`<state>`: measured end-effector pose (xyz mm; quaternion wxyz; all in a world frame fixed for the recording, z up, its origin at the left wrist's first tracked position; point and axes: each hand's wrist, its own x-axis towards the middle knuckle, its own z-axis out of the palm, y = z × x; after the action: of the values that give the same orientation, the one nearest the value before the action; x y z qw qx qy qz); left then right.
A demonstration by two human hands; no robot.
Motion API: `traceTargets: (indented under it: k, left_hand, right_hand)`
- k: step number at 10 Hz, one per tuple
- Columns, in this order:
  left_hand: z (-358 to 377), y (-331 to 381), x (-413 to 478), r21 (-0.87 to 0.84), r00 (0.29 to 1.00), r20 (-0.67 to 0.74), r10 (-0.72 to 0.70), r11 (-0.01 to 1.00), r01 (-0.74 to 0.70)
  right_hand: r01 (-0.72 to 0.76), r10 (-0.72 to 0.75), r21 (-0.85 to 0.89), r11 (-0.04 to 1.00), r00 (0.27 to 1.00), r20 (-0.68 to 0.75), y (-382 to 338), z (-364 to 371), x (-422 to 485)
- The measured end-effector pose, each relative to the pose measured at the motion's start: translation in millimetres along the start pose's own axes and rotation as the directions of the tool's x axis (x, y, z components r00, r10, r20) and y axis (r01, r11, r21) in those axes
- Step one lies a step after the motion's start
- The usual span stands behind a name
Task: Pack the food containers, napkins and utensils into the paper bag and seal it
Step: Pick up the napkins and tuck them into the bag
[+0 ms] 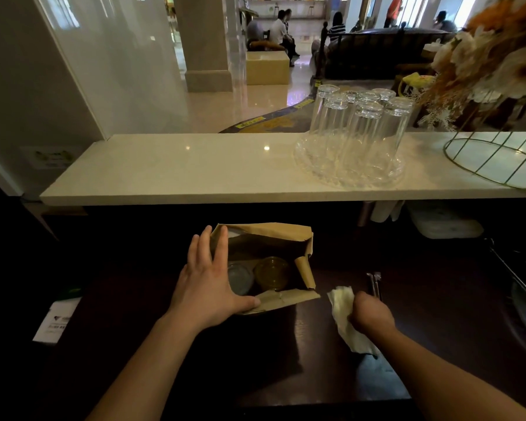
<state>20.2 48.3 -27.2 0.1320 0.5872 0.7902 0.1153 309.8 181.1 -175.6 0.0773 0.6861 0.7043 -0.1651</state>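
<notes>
Open paper bag on the dark worktop, napkin in hand beside it.

The left hand (208, 279) lay spread against the left side of the paper bag (268, 238), fingers open, thumb on its near flap. Two lidded food containers (271, 273) sat inside. The right hand (371, 314) had its grip closed around a white napkin (345, 317), just right of the bag; utensils (374, 284) lay on the worktop (438, 299) beyond it.

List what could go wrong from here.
1. The left hand spreads the bag by one wall only; its creased mouth may fold in and block the napkin.
2. The right hand holds the napkin loosely bunched; it may snag on the rim.
3. The utensils lie in shadow, easily left out.
</notes>
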Motion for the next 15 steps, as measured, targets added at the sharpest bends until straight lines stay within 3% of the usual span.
traceTargets:
  k: [2, 5, 7, 9, 10, 11, 12, 14, 15]
  left_hand:
    - [1.5, -0.8, 0.8, -0.004, 1.0, -0.008, 0.003, 1.0, -0.003]
    - [2.4, -1.7, 2.7, -0.008, 1.0, -0.001, 0.005, 1.0, -0.005]
    - [1.3, -2.1, 2.0, -0.019, 1.0, -0.003, 0.01, 1.0, -0.01]
    - [0.4, -8.3, 1.5, -0.058, 1.0, -0.007, 0.009, 0.998, -0.009]
    - [-0.5, -10.9, 1.4, -0.065, 1.0, -0.004, 0.006, 0.998, -0.006]
    - [-1.6, -13.7, 1.4, -0.074, 1.0, 0.0, 0.003, 0.997, -0.003]
    - [-3.4, -16.3, 1.2, -0.084, 1.0, -0.002, 0.003, 0.996, -0.003]
    - [-5.9, -18.6, 0.0, -0.079, 1.0, 0.021, 0.007, 0.997, -0.005]
    - [-5.8, -18.9, -0.1, -0.084, 1.0, 0.026, 0.01, 0.996, -0.008]
  right_hand:
    - [-0.025, 0.028, 0.112, 0.993, 0.999, -0.029, 0.3, -1.6, -1.3]
    - [0.021, 0.065, 0.501, 0.865, 0.986, -0.153, -0.1, -15.3, -1.2]
    - [0.021, 0.117, 0.847, 0.531, 0.988, -0.098, -2.2, -48.8, -14.1]
    - [0.378, -0.046, 0.766, 0.521, 0.908, -0.417, -26.8, -129.7, -43.1]
    - [0.491, -0.164, 0.727, 0.48, 0.864, -0.475, -43.5, -165.7, -65.2]
    - [0.543, -0.31, 0.738, 0.4, 0.838, -0.449, -58.1, -186.2, -84.1]
    - [0.611, -0.463, 0.673, 0.417, 0.78, -0.42, -74.7, -192.5, -93.3]
    - [0.706, -0.678, 0.335, 0.624, 0.702, -0.217, -113.7, -196.3, -92.7]
    - [0.755, -0.738, 0.099, 0.648, 0.655, -0.165, -138.8, -186.9, -93.9]
